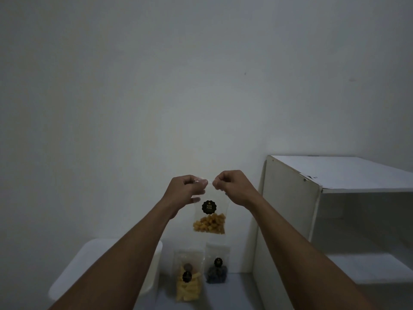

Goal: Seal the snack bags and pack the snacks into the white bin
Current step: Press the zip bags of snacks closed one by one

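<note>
1. A clear snack bag [209, 217] hangs in mid-air at about 6 o'clock of frame centre, held up in front of a plain pale wall [156, 86]. Both arms reach forward from the bottom edge.
2. The left hand [186, 190] is curled and pinches the bag's top edge at its 10 o'clock corner; the thumb and fingertips press on the plastic strip.
3. The right hand [232, 186] is closed into a loose fist and pinches the same top edge at the 2 o'clock corner. The two hands sit close together, with a short stretch of the strip showing between them.
4. The bag drops straight down from the hands, so its body lies at 6 o'clock of both. A round black sticker [209, 207] sits just under the hands, and yellow cube-shaped snacks [209, 224] fill the bottom part.
5. On the bench [237, 294], at 6 o'clock of the held bag, lie two more bags (both blurred): one with long yellow sticks [187, 285], and just beside it at its 2 o'clock one with dark pieces [216, 272].
6. The white bin [147, 265] stands at 9 o'clock of those two bags, partly hidden by the left forearm.
7. A white shelf unit [335, 198] stands at 3 o'clock of the hands, well apart from the held bag.
</note>
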Demonstrator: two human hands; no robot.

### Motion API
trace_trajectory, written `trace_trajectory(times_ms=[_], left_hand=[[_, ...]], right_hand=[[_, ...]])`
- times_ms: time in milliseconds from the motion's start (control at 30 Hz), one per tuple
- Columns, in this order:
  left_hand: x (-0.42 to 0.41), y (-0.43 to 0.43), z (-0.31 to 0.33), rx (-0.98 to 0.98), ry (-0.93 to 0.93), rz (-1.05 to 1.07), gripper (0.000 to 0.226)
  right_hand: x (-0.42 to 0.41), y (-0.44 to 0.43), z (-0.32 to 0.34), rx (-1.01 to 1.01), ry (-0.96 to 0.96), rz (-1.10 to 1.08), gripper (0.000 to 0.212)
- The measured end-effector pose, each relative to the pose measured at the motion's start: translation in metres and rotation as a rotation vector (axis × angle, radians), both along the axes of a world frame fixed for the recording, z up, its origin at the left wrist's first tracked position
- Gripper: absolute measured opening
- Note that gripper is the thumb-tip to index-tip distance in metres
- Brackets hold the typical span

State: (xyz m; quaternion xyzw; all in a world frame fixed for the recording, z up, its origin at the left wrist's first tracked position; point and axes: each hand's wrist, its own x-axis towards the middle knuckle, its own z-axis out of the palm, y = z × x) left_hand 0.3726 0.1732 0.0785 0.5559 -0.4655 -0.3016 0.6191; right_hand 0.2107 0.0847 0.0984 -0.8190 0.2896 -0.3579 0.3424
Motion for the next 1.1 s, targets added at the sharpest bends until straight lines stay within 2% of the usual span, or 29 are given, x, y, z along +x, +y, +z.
trace_trajectory(times_ms=[167, 267, 333, 433, 600, 833, 967, 1100], left_hand=[[0.002, -0.004, 0.000, -0.021, -0.151, 0.097, 0.010], [0.008, -0.006, -0.001, -0.038, -0.203, 0.168, 0.010], [0.010, -0.005, -0.001, -0.054, -0.171, 0.167, 0.007], [0.010, -0.002, -0.003, -0.075, -0.125, 0.126, 0.005], [0.008, 0.001, -0.005, -0.064, -0.002, 0.058, 0.014], [0.012, -0.002, -0.004, -0.069, -0.114, 0.099, 0.010], [0.006, 0.002, -0.003, -0.082, 0.002, 0.015, 0.009], [0.012, 0.006, 0.001, -0.083, 0.082, 0.010, 0.014]], right_hand=[[0.001, 0.003, -0.003, -0.008, -0.047, 0.004, 0.010], [-0.007, 0.000, -0.009, 0.066, -0.092, -0.004, 0.011], [-0.012, -0.003, -0.013, 0.100, -0.099, -0.001, 0.008], [-0.015, -0.005, -0.014, 0.067, -0.078, -0.023, 0.014], [-0.015, -0.002, -0.009, 0.030, -0.086, -0.028, 0.014], [-0.006, 0.002, -0.007, -0.003, 0.002, 0.013, 0.012], [0.000, 0.002, -0.002, -0.071, 0.031, -0.027, 0.013], [-0.002, 0.000, -0.002, -0.042, 0.005, -0.019, 0.011]])
